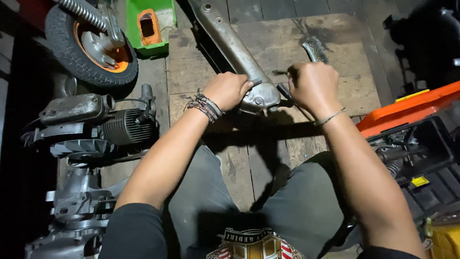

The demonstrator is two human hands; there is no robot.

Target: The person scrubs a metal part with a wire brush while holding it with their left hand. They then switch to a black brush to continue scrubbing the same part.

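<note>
A long grey metal scooter part (235, 48) lies diagonally on the wooden floor boards (268, 163), its rounded near end close to me. My left hand (226, 89), with woven bracelets on the wrist, is closed over that near end. My right hand (312, 85) is closed around a thin dark tool (283, 90) whose tip meets the part's end. A curved metal wire brush (311, 50) lies on the boards just beyond my right hand.
A small engine with a finned cylinder (125, 125) and other engine pieces sit at the left. A small wheel with an orange hub (91, 45) and a green box (149, 24) lie beyond. An orange-lidded black toolbox (412, 129) stands at the right.
</note>
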